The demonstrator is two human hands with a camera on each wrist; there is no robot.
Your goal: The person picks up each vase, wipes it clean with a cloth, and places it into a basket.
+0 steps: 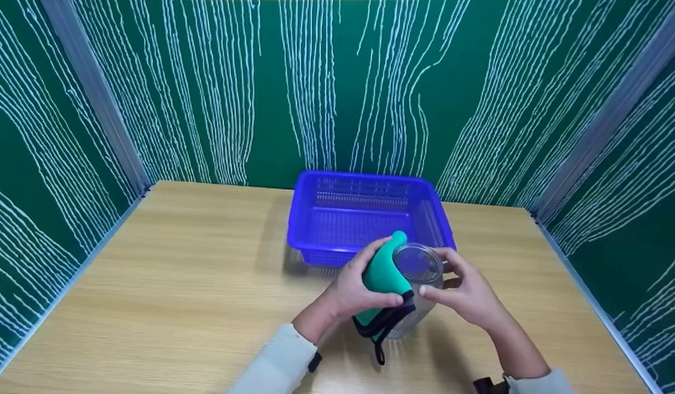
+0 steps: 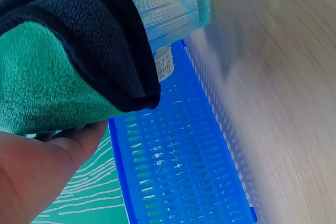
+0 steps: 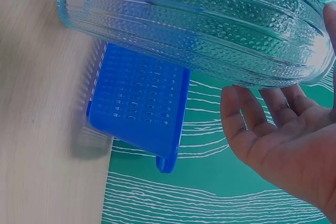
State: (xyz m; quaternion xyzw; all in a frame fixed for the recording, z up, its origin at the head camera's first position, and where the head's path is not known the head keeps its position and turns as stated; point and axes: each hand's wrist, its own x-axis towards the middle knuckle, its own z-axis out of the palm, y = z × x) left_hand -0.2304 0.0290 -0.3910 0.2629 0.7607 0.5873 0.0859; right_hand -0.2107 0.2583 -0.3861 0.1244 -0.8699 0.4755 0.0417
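Note:
My left hand (image 1: 355, 287) holds a folded green cleaning cloth (image 1: 385, 271) with a dark grey reverse, black edging and a hanging black loop. Just right of the cloth stands a clear glass vase (image 1: 417, 306), ribbed and dotted, its round top facing up. The cloth lies up against the vase's left side in the head view. Around the vase's right side curve the fingers and thumb of my right hand (image 1: 471, 295). In the right wrist view that hand's fingertips (image 3: 229, 95) are right at the glass, and the vase (image 3: 194, 30) spans the top.
A blue plastic basket (image 1: 321, 249) with slotted sides stands behind my hands, near the back wall. Wooden tabletop (image 1: 178, 284) extends around it. Green walls (image 1: 271, 98) with white wavy lines enclose the back and both sides.

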